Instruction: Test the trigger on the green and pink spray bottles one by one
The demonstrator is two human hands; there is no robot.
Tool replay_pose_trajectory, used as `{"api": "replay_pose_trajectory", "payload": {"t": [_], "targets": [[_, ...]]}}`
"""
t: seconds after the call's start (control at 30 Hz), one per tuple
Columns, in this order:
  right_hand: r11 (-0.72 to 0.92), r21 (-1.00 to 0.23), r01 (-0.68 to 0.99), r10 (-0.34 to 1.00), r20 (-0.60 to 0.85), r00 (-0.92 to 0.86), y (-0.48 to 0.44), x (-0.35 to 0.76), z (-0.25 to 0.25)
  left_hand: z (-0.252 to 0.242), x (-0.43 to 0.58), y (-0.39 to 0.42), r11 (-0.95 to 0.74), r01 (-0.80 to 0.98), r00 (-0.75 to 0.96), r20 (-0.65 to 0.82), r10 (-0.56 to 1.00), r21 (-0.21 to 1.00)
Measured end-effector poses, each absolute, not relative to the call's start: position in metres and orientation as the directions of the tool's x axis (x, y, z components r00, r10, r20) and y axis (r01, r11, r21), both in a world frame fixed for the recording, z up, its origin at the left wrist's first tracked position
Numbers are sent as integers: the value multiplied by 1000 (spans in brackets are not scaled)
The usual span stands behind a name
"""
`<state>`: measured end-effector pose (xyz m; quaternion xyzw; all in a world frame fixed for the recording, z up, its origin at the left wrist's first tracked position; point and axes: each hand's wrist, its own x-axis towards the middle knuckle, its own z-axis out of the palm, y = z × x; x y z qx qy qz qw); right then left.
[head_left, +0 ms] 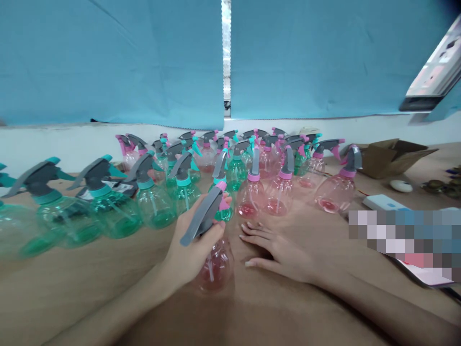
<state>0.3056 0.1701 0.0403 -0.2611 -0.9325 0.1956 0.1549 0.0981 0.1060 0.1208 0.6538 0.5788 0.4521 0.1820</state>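
My left hand (192,245) is wrapped round the neck of a pink spray bottle (216,269) with a grey and pink trigger head. The bottle is upright, and a white dip tube shows through its clear body. My right hand (277,250) lies on the table with fingers stretched out and holds nothing. Just beyond its fingertips stand two pink spray bottles, a left one (250,199) and a right one (277,197). Partly behind my left hand is a green spray bottle (185,194) with a turquoise collar.
Several green spray bottles (118,214) line the left side, with more green and pink ones behind. Another pink spray bottle (334,190) stands to the right. Beyond it are an open cardboard box (391,156), a white oval object (401,186) and a white box (385,203). Blue curtains (115,62) hang behind.
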Motion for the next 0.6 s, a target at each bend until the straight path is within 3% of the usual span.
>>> {"api": "replay_pose_trajectory", "payload": {"t": [0.6], "targets": [[779, -441, 445, 556, 158, -816, 170, 306, 40, 126, 97, 106, -287, 538, -27, 356, 934, 793]]}}
